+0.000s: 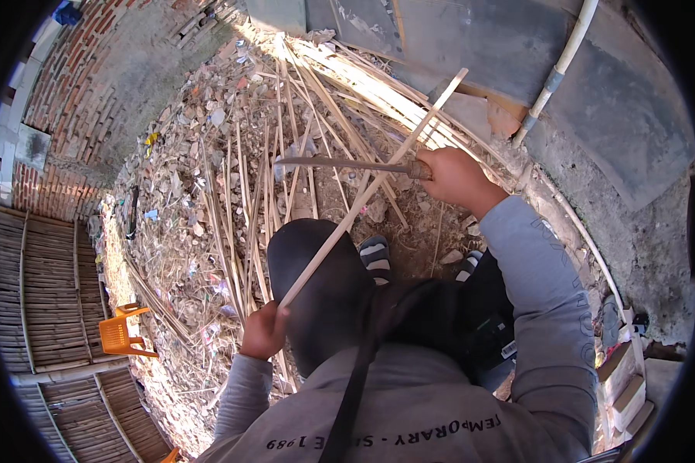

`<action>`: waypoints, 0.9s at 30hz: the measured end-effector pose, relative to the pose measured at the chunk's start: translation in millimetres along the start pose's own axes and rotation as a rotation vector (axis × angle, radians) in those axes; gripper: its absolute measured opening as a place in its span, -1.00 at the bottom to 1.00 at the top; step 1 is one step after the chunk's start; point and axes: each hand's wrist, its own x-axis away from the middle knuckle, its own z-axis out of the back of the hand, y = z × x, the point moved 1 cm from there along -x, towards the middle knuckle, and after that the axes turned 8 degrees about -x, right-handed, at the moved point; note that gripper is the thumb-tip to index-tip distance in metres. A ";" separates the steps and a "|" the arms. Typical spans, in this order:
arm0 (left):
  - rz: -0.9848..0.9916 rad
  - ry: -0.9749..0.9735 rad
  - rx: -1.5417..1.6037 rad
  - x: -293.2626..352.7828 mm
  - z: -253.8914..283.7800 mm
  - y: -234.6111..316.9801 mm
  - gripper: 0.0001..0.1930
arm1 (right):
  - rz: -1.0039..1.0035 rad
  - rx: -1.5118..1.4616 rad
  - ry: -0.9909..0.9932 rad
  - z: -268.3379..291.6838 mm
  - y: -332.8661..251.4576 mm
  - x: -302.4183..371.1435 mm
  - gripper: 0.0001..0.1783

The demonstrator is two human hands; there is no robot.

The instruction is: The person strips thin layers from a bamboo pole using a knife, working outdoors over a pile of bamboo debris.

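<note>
My left hand is closed around the lower end of a long pale bamboo strip, which slants up and away to the right across my knee. In my right hand is the wooden handle of a machete, gripped tightly. Its long, narrow blade points left and crosses the strip close to the handle. Whether the edge bites into the strip cannot be made out. The strip's far end sticks out above my right hand.
Many bamboo strips lie fanned over rubble-strewn ground, with more piled along the grey wall. A pale pipe leans there. An orange plastic chair stands left, beside woven bamboo panels. A brick wall rises behind.
</note>
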 end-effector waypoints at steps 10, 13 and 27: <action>0.026 -0.004 0.017 2.1 -0.4 5.3 -0.60 | -0.121 -0.202 0.090 17.5 21.9 -0.9 -0.62; -0.012 0.065 0.073 3.4 0.5 14.2 -0.61 | -0.115 -0.262 0.052 27.5 6.1 -2.8 -0.57; 0.053 -0.036 0.037 14.5 4.8 9.4 -0.61 | 0.124 0.064 -0.171 18.6 -30.1 2.5 -0.65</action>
